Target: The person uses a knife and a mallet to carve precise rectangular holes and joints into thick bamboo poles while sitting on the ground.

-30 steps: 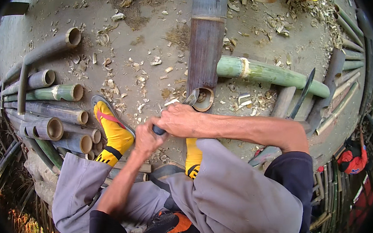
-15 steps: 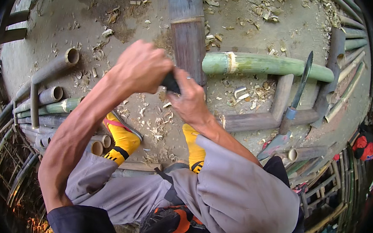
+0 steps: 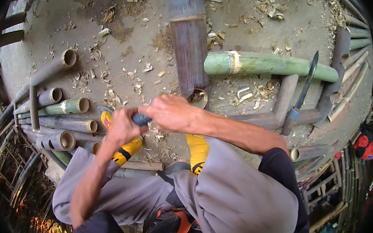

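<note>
My two hands meet in front of my shins, above the floor. My left hand (image 3: 124, 127) is closed around a short dark grey cylindrical piece (image 3: 141, 119), whose exact kind I cannot make out. Wrapped at the other end of it is my right hand (image 3: 175, 113), its fingers blurred by motion and partly hidden. Just beyond the right hand, a thick dark bamboo pole (image 3: 186, 51) points toward me, its hollow end showing. A green bamboo length (image 3: 282, 66) lies crosswise to its right. A long-bladed knife (image 3: 306, 84) rests against the bamboo farther right, away from both hands.
Several cut bamboo tubes (image 3: 67, 141) are stacked at the left, beside an angled bamboo piece (image 3: 52, 73). Brown bamboo (image 3: 256, 119) lies at the right. Pale shavings (image 3: 271, 11) litter the floor. My yellow-covered feet (image 3: 197, 150) stand below my hands. A red bundle (image 3: 366, 147) sits far right.
Both hands have come down and nearer to me with the dark piece between them. The left hand dropped the most, and the pole's hollow end has come into view.
</note>
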The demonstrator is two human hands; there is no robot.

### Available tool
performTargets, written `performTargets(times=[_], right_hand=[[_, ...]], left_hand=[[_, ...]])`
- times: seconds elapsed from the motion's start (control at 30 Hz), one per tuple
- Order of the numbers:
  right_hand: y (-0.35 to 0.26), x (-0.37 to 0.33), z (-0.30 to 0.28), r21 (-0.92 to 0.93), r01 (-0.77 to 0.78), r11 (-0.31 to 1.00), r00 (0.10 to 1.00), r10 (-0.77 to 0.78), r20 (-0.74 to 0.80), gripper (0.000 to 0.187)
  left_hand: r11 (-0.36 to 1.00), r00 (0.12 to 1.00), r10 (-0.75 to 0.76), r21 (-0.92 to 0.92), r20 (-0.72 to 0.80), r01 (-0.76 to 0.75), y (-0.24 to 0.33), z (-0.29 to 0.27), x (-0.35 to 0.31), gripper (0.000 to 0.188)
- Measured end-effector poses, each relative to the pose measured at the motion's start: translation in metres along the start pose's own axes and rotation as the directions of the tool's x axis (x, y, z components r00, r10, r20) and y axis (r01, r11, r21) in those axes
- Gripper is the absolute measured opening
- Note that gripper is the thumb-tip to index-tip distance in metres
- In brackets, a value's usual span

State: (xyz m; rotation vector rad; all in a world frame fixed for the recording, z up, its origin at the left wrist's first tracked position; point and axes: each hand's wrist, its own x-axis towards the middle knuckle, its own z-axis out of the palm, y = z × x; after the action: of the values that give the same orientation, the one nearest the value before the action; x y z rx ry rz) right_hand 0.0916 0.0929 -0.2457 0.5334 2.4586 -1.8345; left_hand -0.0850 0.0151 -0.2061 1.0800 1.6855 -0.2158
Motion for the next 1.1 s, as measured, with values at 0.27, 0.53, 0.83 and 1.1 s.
performTargets(times=[0.27,0.53,0.83,1.1], right_hand=[[0.007,-0.016,-0.007,0.233,-0.128,0.964,0.623,0.262,-0.737,0.049],[0.002,-0.009,0.022,0.427,-0.307,0.851,0.845,0.45,-0.288,0.045],[0.024,-0.065,0.046,-0.099,0.097,0.99,0.97,-0.072,0.232,0.043],[-0.002,-0.017,0.042,0.06,-0.234,0.97,0.921,0.241,-0.307,0.047]], left_hand=[[0.434,0.794,0.536,0.714,0.285,-0.55,0.109,-0.074,0.093,0.011],[0.614,0.782,0.418,0.491,0.462,-0.618,0.035,-0.064,0.11,0.016],[0.976,0.985,-0.139,-0.153,0.105,0.154,0.008,0.121,-0.038,0.038],[0.652,0.825,0.429,0.506,0.367,-0.565,0.017,-0.04,0.046,0.031]])
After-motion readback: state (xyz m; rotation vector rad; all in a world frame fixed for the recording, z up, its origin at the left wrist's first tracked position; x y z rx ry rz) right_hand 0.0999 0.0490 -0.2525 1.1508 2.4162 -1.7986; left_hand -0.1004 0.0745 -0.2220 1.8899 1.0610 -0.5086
